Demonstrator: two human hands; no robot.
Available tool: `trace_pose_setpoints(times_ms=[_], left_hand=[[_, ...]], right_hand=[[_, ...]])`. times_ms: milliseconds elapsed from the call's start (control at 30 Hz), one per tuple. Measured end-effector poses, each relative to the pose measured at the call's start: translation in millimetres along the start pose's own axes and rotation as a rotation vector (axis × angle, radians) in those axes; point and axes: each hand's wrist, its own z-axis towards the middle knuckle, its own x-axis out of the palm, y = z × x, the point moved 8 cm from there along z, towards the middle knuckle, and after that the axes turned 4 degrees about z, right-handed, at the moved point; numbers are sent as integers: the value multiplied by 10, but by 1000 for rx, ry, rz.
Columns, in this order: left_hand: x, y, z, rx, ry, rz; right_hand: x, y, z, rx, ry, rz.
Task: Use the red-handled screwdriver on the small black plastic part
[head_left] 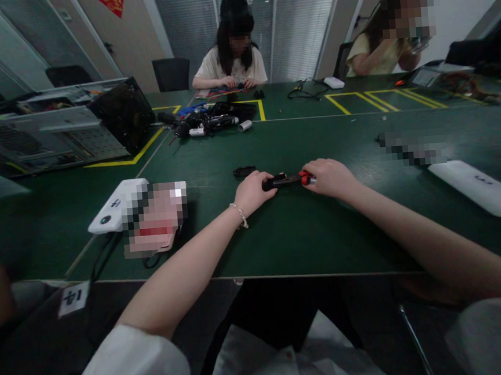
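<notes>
Over the near middle of the green table, my left hand (pixel 253 194) is closed around a small black part (pixel 272 183), whose exact kind I cannot make out. Facing it, my right hand (pixel 328 177) grips a red-handled tool (pixel 305 177), its fingers wrapped over most of the handle. Between the hands, a dark narrow piece (pixel 292 179) links the black part and the red handle; whether it belongs to the tool is unclear. Another small black piece (pixel 244 171) lies on the table just beyond my left hand.
Left of my arm lie a white power bank (pixel 117 206) and a pink phone (pixel 160 218). Another white power bank (pixel 482 186) is at right. Farther off are an opened computer case (pixel 76 129), a black power drill (pixel 187 124) and cables. Two people (pixel 234 56) sit across the table (pixel 306 229).
</notes>
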Motion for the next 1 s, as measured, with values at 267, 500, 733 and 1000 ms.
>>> trace_pose_setpoints(times_ms=[267, 500, 733, 1000], left_hand=[[-7, -6, -8, -11, 4, -12], [-6, -3, -2, -8, 3, -13], [-8, -9, -13, -7, 6, -10], [-12, -8, -7, 4, 1, -11]], right_hand=[[10, -21, -6, 5, -4, 1], [-8, 1, -5, 5, -1, -7], [3, -26, -2, 7, 9, 29], [-6, -1, -8, 1, -4, -1]])
